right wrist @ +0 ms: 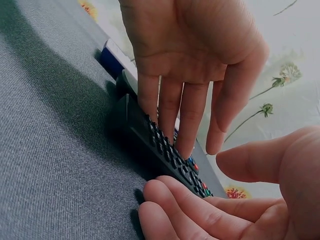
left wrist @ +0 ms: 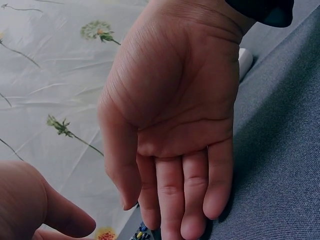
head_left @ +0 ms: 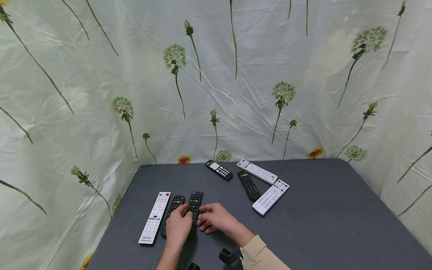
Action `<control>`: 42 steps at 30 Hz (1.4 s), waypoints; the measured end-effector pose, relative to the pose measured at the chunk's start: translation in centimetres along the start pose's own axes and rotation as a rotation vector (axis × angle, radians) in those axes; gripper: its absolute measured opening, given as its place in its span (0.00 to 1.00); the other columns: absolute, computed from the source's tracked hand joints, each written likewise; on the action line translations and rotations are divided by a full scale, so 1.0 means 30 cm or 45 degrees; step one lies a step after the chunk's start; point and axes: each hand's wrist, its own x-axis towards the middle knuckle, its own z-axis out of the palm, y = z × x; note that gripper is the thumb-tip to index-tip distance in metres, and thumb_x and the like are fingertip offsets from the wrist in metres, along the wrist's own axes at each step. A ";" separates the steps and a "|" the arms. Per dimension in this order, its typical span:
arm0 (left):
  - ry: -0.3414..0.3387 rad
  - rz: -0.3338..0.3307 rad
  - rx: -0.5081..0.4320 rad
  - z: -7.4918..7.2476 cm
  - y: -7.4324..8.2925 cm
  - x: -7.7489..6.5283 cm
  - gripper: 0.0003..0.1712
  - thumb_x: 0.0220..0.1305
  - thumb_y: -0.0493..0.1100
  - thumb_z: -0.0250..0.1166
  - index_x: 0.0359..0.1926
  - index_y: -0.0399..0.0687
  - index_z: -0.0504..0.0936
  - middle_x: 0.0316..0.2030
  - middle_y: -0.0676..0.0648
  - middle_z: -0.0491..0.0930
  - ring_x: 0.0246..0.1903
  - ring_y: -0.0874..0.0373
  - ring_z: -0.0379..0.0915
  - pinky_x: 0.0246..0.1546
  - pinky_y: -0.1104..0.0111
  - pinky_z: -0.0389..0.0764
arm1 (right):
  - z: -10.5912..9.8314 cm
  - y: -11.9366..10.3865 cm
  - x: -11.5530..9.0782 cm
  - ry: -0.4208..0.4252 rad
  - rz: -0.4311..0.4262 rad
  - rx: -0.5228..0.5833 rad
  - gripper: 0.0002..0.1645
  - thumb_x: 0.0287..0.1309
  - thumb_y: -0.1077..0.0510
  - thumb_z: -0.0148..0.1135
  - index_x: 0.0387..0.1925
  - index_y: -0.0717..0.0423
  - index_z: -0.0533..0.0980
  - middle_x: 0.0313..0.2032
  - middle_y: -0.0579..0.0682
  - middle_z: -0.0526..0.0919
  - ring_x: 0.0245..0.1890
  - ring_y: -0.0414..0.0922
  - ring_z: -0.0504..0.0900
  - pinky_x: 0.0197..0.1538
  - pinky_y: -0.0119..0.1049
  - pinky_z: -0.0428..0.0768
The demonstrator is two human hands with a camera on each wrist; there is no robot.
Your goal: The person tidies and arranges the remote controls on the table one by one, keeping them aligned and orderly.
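Note:
Both hands flank a slim black remote control (head_left: 196, 198) lying lengthwise on the table. My left hand (head_left: 178, 227) is on its left side, fingers extended downward beside it, as the palm side of the left hand (left wrist: 175, 100) shows. On the opposite side, my right hand (head_left: 218, 219) has its fingers loosely bent with the fingertips right at the remote's edge. In the right wrist view the black remote (right wrist: 165, 155) lies between the two hands, gripped by neither. Left of it lie a second black remote (head_left: 178, 200), partly hidden by the left hand, and a white remote (head_left: 155, 218).
Farther back lie a black remote with pale keys (head_left: 219, 170), a white remote (head_left: 257, 171), another black remote (head_left: 248, 185) and a second white remote (head_left: 271, 197). The dark grey table (head_left: 327, 226) meets a dandelion-print curtain (head_left: 238, 112) behind.

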 end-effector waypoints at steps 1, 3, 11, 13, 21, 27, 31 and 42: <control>-0.003 0.000 0.006 -0.001 0.000 0.001 0.22 0.63 0.39 0.60 0.56 0.35 0.82 0.47 0.35 0.85 0.51 0.37 0.78 0.48 0.43 0.71 | 0.000 0.000 0.001 -0.001 0.000 -0.001 0.29 0.65 0.62 0.59 0.66 0.69 0.70 0.36 0.59 0.87 0.32 0.51 0.86 0.32 0.43 0.84; -0.010 -0.001 0.013 -0.002 0.001 0.003 0.22 0.63 0.39 0.60 0.57 0.35 0.82 0.47 0.35 0.85 0.51 0.37 0.78 0.48 0.43 0.71 | 0.001 0.003 0.005 0.000 -0.003 -0.004 0.29 0.65 0.63 0.59 0.65 0.68 0.70 0.36 0.59 0.87 0.31 0.52 0.86 0.32 0.43 0.84; -0.034 -0.015 0.023 -0.006 0.001 0.012 0.23 0.65 0.40 0.60 0.58 0.35 0.81 0.50 0.33 0.83 0.53 0.36 0.77 0.49 0.42 0.71 | 0.005 -0.004 0.002 -0.001 -0.007 -0.013 0.28 0.65 0.63 0.59 0.64 0.68 0.71 0.35 0.60 0.87 0.31 0.51 0.86 0.32 0.44 0.84; -0.031 -0.015 0.031 -0.006 0.001 0.014 0.23 0.65 0.40 0.60 0.58 0.35 0.81 0.50 0.33 0.83 0.53 0.36 0.77 0.49 0.42 0.72 | 0.005 -0.007 0.001 -0.001 -0.006 -0.011 0.28 0.64 0.63 0.59 0.64 0.68 0.71 0.35 0.60 0.87 0.31 0.51 0.86 0.33 0.44 0.85; -0.007 0.034 0.044 -0.016 0.010 0.018 0.23 0.64 0.41 0.60 0.58 0.37 0.82 0.49 0.35 0.83 0.51 0.37 0.78 0.48 0.43 0.72 | -0.024 -0.024 0.004 -0.010 -0.022 0.005 0.27 0.64 0.64 0.58 0.64 0.67 0.71 0.37 0.60 0.87 0.33 0.53 0.87 0.34 0.43 0.85; -0.014 0.059 0.013 -0.024 0.026 0.025 0.22 0.66 0.41 0.60 0.58 0.37 0.81 0.52 0.35 0.83 0.50 0.42 0.80 0.47 0.46 0.74 | -0.066 -0.050 0.009 -0.002 -0.071 -0.065 0.27 0.65 0.63 0.57 0.64 0.68 0.72 0.38 0.61 0.86 0.37 0.58 0.86 0.36 0.46 0.84; -0.022 0.085 -0.022 -0.022 0.044 0.034 0.21 0.67 0.41 0.60 0.59 0.39 0.81 0.53 0.37 0.82 0.50 0.43 0.80 0.46 0.47 0.76 | -0.098 -0.072 0.027 0.026 -0.119 -0.162 0.24 0.66 0.63 0.56 0.61 0.69 0.74 0.38 0.60 0.86 0.37 0.58 0.86 0.36 0.47 0.84; -0.129 0.117 -0.230 0.037 0.108 0.086 0.19 0.68 0.38 0.60 0.58 0.38 0.82 0.52 0.36 0.82 0.53 0.42 0.77 0.52 0.46 0.75 | -0.176 -0.143 0.089 0.189 -0.227 -0.558 0.18 0.65 0.61 0.61 0.54 0.62 0.80 0.37 0.55 0.86 0.36 0.57 0.85 0.30 0.39 0.81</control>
